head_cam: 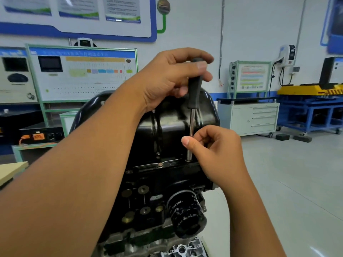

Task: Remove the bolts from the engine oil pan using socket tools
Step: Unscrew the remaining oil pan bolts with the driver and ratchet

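Note:
The black oil pan (172,119) tops an upturned engine block (152,197) in the middle of the view. A socket driver (194,93) with a black handle and a steel shaft stands upright, its socket end down on a bolt at the pan flange. My left hand (170,76) grips the top of the handle. My right hand (213,151) pinches the lower shaft just above the flange. Another flange bolt (160,165) sits uncovered a little to the left of the socket.
A black oil filter (185,214) juts from the block toward me. Training boards (83,71) stand behind on the left. A white drawer cabinet (248,117) and a blue and yellow bench (311,108) stand at the right. Grey floor spreads to the right.

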Demonstrator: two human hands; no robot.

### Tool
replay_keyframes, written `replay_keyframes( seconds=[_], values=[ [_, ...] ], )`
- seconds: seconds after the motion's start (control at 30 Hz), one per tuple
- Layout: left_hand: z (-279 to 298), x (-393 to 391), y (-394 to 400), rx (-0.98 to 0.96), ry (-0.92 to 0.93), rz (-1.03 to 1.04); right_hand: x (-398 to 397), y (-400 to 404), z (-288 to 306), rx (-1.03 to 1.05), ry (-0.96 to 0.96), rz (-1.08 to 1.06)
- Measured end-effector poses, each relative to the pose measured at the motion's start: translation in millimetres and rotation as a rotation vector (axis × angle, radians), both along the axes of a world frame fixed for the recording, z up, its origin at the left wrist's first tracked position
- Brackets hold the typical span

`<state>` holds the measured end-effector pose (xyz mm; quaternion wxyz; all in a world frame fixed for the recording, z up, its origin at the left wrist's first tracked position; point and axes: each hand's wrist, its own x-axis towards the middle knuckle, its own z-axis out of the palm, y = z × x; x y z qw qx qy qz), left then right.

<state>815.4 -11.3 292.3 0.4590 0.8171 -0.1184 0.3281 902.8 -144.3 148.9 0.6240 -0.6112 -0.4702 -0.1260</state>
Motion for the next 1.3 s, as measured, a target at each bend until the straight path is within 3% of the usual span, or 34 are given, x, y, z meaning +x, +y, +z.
replay_keyframes(
  seconds=[0.17,0.37,0.5,0.63,0.87,1.1,1.3],
  values=[
    [0,-5,4,-0.031,-0.012,-0.07,3,-10,8,-0.124,-0.026,0.065],
    [-5,5,1,-0.052,-0.145,0.103,-1,-10,12,-0.04,0.033,0.053],
    [-3,0,-3,0.028,-0.07,0.043,2,-9,20,-0.117,-0.058,0.016],
    [-2,-6,-1,-0.012,-0.016,-0.031,8,-16,23,-0.175,-0.115,0.081],
    [-6,1,-1,-0.018,-0.124,0.099,9,-16,19,-0.124,-0.11,0.116],
    [-2,-6,1,-0.029,-0.025,-0.063,7,-7,4,-0.064,-0.156,0.064],
    [-6,-1,1,-0.038,-0.125,0.038,6,-5,5,-0.001,-0.112,0.037]
  ],
)
